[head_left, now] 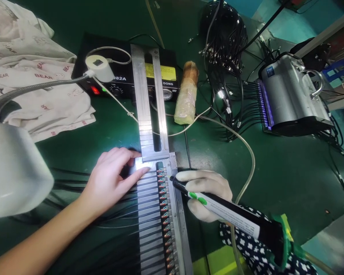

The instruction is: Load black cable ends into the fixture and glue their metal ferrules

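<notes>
A long metal clamping fixture (175, 214) lies on the green table, its slotted hinged cover (142, 95) swung away from me. Black cables (149, 203) sit side by side across it, and their stripped ends with small metal connectors (165, 214) line up in the slot. My bare left hand (111, 175) grips the fixture's upper left corner, thumb on top and index finger at the hinge edge. In my gloved right hand (208, 191) is a black dispensing syringe (232, 215) with a white label. Its tip is at the fixture's right side, near the upper connectors.
Behind the cover stands a black dispenser box (120, 86). A taped cylinder (187, 95) lies beside it. Further right are a cable bundle (226, 38) and a silver lamp housing (292, 95) glowing violet. A white lamp (17, 172) and printed cloth (46, 84) occupy the left.
</notes>
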Action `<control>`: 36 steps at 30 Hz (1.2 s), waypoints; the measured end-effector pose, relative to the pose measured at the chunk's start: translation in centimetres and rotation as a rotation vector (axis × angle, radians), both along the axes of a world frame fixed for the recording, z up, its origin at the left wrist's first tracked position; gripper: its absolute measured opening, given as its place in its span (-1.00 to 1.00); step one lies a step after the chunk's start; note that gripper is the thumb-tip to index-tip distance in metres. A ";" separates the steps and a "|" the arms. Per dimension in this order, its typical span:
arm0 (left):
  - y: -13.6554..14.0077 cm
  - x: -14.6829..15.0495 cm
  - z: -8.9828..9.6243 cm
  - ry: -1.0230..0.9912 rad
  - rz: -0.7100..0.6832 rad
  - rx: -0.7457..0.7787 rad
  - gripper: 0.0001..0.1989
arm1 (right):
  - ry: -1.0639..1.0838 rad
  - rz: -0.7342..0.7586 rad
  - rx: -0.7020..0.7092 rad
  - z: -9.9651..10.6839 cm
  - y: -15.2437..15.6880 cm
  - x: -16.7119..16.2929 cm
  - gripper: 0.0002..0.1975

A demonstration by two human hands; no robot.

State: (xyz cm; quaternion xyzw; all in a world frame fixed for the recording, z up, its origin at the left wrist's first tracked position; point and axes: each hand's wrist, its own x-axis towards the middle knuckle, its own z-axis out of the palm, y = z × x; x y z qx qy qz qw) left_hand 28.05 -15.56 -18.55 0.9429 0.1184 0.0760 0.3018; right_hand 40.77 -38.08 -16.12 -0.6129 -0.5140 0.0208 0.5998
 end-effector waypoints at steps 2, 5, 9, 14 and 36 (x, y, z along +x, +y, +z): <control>0.0 0.0 0.0 0.002 -0.004 0.005 -0.69 | -0.015 -0.014 -0.018 0.0 0.1 -0.1 -0.79; 0.0 0.0 -0.1 0.003 -0.007 0.014 -0.70 | -0.023 -0.021 -0.015 0.0 0.2 -0.1 -0.80; 0.1 -0.1 0.0 0.009 -0.002 0.019 -0.70 | -0.024 -0.017 -0.040 0.1 0.3 0.0 -0.80; 0.1 -0.1 -0.1 0.007 0.000 0.027 -0.68 | -0.021 -0.031 -0.118 -0.7 -0.1 -0.1 -0.86; 0.1 -0.1 -0.1 0.010 0.002 0.014 -0.69 | 0.020 -0.080 -0.157 -2.6 -0.4 -0.6 -0.85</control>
